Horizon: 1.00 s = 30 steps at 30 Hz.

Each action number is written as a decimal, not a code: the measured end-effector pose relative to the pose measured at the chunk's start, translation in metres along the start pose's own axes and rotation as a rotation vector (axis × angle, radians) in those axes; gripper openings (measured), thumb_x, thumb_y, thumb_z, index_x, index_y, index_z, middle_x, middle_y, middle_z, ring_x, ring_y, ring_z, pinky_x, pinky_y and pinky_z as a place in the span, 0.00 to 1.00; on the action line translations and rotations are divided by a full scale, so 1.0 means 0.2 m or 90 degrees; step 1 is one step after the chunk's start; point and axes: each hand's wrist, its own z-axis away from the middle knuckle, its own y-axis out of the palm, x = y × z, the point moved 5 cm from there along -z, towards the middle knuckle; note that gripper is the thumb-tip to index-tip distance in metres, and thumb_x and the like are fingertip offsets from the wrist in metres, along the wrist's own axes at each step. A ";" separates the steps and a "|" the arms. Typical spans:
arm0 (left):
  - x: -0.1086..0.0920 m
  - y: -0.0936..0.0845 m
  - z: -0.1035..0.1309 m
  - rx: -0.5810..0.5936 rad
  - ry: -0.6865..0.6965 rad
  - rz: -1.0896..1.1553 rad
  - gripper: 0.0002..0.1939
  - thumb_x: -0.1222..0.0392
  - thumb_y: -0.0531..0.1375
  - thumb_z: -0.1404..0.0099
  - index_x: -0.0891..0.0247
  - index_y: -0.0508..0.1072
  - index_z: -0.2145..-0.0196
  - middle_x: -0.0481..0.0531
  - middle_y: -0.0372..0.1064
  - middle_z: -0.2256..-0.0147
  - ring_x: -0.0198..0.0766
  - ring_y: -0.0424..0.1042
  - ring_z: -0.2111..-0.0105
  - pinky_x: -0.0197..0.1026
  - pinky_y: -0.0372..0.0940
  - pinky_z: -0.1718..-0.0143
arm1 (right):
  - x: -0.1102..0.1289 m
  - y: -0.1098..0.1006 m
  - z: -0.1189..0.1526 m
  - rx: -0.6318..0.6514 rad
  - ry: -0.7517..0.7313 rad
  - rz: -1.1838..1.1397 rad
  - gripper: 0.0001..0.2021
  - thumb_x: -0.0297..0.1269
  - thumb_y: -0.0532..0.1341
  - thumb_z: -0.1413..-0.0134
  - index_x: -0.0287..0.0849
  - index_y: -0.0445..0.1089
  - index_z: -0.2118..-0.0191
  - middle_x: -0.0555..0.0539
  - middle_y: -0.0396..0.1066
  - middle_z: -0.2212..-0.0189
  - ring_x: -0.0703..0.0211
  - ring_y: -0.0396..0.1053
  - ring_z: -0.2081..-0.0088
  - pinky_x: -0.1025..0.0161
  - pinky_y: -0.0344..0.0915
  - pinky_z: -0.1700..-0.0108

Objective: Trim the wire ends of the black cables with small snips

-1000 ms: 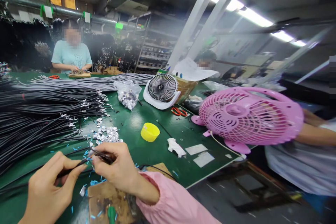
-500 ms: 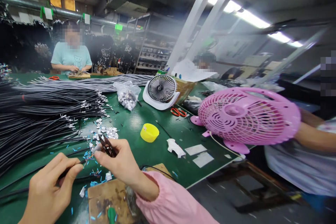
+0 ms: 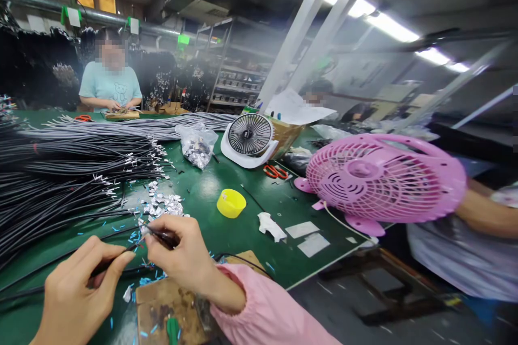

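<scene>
My left hand (image 3: 81, 285) is closed around the end of a black cable (image 3: 111, 260), gripped between thumb and fingers. Thin stripped wires show at the cable's tip, close to my right fingertips. My right hand (image 3: 182, 250) is closed on small dark snips (image 3: 164, 236), whose points face left beside the wires. What the right thumb and finger pinch at the wire end is partly hidden. Around the hands lie light-blue insulation scraps (image 3: 148, 280) and crumpled silver foil pieces (image 3: 164, 205). Below sits a worn wooden block (image 3: 157, 307) with a green piece (image 3: 172, 329) on it.
Bundled black cables (image 3: 60, 194) fill the left, with grey cables (image 3: 154, 128) behind. Ahead stand a plastic bag (image 3: 197, 145), a yellow ring-shaped container (image 3: 231, 204), a white fan (image 3: 250, 137) and orange-handled scissors (image 3: 276, 172). A pink fan (image 3: 380, 178) is at right. Co-workers sit nearby.
The snips' blades, apart and pointing up before, are now lowered toward the wires and look closer together. My right hand has turned slightly; the left still grips the cable.
</scene>
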 end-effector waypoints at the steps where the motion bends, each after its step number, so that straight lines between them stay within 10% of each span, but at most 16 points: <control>1: 0.00 0.00 0.00 0.001 0.001 0.000 0.16 0.48 0.62 0.32 0.55 0.77 0.76 0.40 0.67 0.82 0.29 0.63 0.87 0.32 0.60 0.83 | 0.00 0.00 0.00 0.004 0.007 0.001 0.04 0.32 0.65 0.55 0.42 0.70 0.75 0.56 0.58 0.82 0.67 0.52 0.79 0.66 0.47 0.77; 12: -0.09 -0.03 -0.08 0.011 0.104 -0.002 0.14 0.56 0.58 0.29 0.56 0.76 0.73 0.39 0.68 0.81 0.27 0.68 0.85 0.27 0.62 0.82 | 0.10 0.07 -0.06 0.194 0.209 -0.138 0.07 0.28 0.61 0.56 0.41 0.65 0.80 0.57 0.58 0.85 0.69 0.53 0.79 0.68 0.50 0.76; 30: -0.06 -0.02 -0.05 0.012 0.071 -0.014 0.12 0.60 0.59 0.31 0.56 0.76 0.73 0.40 0.69 0.79 0.27 0.68 0.83 0.27 0.62 0.80 | 0.08 0.01 -0.01 0.079 -0.037 -0.011 0.12 0.36 0.63 0.50 0.42 0.65 0.81 0.56 0.51 0.83 0.68 0.46 0.78 0.65 0.47 0.76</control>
